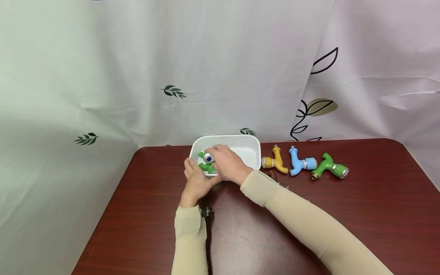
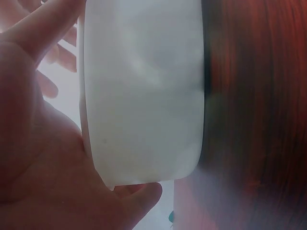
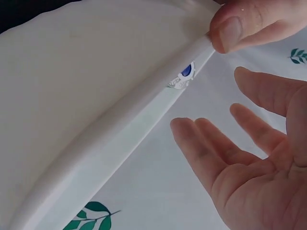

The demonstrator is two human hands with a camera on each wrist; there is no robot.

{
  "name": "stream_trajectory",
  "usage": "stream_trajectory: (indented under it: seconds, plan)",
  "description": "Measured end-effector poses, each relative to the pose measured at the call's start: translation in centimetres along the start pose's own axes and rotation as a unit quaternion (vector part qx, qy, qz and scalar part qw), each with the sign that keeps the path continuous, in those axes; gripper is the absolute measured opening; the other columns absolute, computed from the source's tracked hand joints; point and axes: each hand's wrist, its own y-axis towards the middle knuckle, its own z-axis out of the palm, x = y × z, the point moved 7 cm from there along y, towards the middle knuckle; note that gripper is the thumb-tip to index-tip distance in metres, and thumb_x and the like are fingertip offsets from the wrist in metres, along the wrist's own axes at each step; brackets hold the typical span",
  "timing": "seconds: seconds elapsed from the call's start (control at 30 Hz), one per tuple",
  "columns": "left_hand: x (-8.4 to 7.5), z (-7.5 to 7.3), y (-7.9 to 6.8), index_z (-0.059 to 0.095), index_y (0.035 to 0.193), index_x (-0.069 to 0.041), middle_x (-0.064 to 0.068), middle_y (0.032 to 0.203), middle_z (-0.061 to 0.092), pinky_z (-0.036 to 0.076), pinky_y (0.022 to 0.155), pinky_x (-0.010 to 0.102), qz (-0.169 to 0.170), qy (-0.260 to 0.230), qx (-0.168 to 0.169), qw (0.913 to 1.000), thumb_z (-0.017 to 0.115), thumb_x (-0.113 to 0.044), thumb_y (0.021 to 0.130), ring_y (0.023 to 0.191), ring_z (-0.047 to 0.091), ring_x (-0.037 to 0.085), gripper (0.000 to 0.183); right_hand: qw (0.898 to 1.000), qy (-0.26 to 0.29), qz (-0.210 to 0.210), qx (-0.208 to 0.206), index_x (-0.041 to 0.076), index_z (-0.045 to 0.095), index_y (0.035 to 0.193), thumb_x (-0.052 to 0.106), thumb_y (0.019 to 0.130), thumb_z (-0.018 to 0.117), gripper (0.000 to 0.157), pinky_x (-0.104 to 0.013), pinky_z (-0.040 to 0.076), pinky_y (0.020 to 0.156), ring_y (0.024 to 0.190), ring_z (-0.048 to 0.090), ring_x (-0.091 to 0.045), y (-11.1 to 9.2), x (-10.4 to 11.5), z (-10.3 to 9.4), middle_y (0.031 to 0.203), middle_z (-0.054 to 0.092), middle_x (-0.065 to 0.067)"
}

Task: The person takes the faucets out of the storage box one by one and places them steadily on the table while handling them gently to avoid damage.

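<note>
In the head view a white plastic basin [image 1: 252,147] stands at the table's back edge. Green taps [image 1: 205,167] lie in its left part, one showing a clear-rimmed knob with a blue centre [image 1: 208,158]. My left hand [image 1: 197,182] holds the basin's front left corner, thumb along the front rim and fingers at the left side. Over the basin is my right hand [image 1: 229,162], just right of the taps. The right wrist view shows its fingers [image 3: 199,153] loosely bent and apart, with nothing visible between them; the blue-centred knob peeks over the rim beside them.
Right of the basin lie a yellow tap [image 1: 276,161], a blue tap [image 1: 300,162] and a green tap [image 1: 329,167] in a row. Something brown and partly hidden lies by the right sleeve [image 1: 264,187]. A white patterned curtain [image 1: 220,76] hangs behind the dark red table [image 1: 137,214].
</note>
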Motion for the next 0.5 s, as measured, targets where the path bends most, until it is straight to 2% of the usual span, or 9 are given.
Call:
stream_trajectory:
  seconds: [0.1,0.27,0.5]
  plan:
    - [0.1,0.0,0.0,-0.009,0.151,0.016,0.027,0.157,-0.004,0.032,0.11,0.055,0.0,0.002,0.001,1.0,0.08,-0.045,0.08,0.136,0.012,0.052,0.13,1.0,-0.009,-0.012,0.006,0.0,0.059,0.136,0.001,0.09,0.073,0.048,-0.04,0.041,0.107,0.122,0.056,-0.032,0.5,0.3,0.3,0.13,0.062,-0.018]
    - [0.2,0.1,0.0,-0.011,0.151,0.016,0.029,0.159,-0.009,0.028,0.113,0.055,-0.009,0.006,0.013,0.9999,0.08,-0.046,0.08,0.141,0.005,0.053,0.131,0.999,-0.012,-0.017,0.03,0.0,0.059,0.137,0.0,0.09,0.071,0.048,-0.042,0.042,0.105,0.12,0.057,-0.032,1.2,0.6,0.8,0.129,0.062,-0.018]
    - [0.4,0.2,0.2,-0.013,0.151,0.016,0.029,0.16,-0.012,0.025,0.114,0.055,-0.013,0.006,0.022,0.9997,0.081,-0.048,0.078,0.143,0.003,0.053,0.134,0.997,-0.013,-0.006,0.079,0.005,0.055,0.143,0.0,0.093,0.065,0.051,-0.045,0.042,0.106,0.125,0.055,-0.036,2.1,0.3,1.9,0.146,0.051,-0.019]
